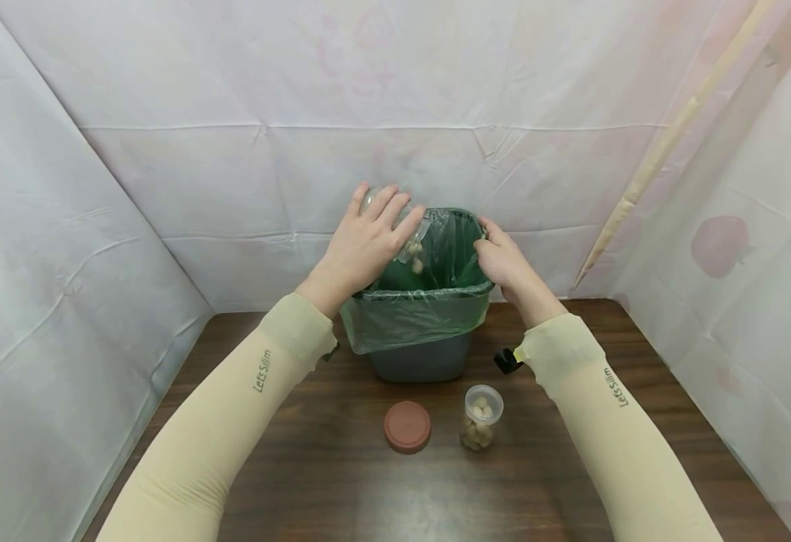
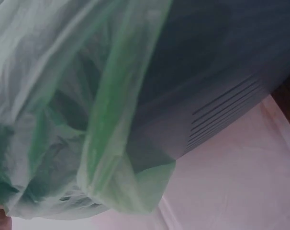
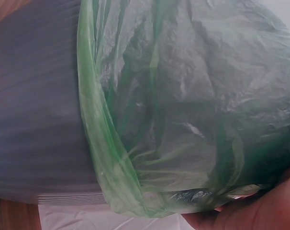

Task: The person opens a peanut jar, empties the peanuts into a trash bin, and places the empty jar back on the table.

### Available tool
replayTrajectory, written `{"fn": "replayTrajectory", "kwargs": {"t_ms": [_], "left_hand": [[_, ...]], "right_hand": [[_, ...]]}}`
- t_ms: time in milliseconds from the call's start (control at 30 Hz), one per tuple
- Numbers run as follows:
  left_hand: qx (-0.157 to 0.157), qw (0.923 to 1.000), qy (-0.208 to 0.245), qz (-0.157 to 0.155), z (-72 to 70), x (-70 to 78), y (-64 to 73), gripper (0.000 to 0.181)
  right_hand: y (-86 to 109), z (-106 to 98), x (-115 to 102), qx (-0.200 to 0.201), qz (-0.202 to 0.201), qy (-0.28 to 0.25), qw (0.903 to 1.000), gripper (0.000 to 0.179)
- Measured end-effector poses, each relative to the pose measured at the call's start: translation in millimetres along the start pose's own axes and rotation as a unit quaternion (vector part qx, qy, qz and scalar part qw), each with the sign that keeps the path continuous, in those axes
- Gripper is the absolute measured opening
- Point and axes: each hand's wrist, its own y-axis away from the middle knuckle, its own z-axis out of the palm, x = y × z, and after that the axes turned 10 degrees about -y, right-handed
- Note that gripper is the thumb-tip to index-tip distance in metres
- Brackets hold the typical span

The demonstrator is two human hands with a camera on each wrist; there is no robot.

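My left hand (image 1: 364, 252) grips a clear jar (image 1: 414, 242), tilted mouth down over a dark grey bin (image 1: 422, 365). Small pale round pieces (image 1: 417, 266) are at its mouth and just below it; their kind is unclear. A thin green plastic bag (image 1: 415, 324) lines the bin and folds down over its outside. On the right side, my right hand (image 1: 506, 262) holds the bin's rim with the bag, thumb and fingers curled over the edge. Both wrist views are filled mostly by the bag (image 2: 106, 129) and the bin's ribbed side (image 2: 221, 110).
On the dark wooden table (image 1: 300, 467), a round reddish-brown lid (image 1: 407, 426) lies in front of the bin. Beside it stands a clear jar with pale pieces (image 1: 482, 420). Pale cloth walls (image 1: 381, 90) enclose the table's back and sides, close behind the bin.
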Motion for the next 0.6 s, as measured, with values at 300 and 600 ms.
{"fn": "replayTrajectory", "kwargs": {"t_ms": [300,600], "left_hand": [[0.017,0.9996,-0.017,0.016,0.3,-11.8,0.3,0.051],[0.036,0.9982,-0.035,0.032,-1.0,-16.7,0.4,0.049]], "right_hand": [[-3.3,4,0,-0.003,-0.001,-0.017,0.9999,0.066],[-3.5,5,1,-0.007,-0.003,-0.015,0.9999,0.066]]}}
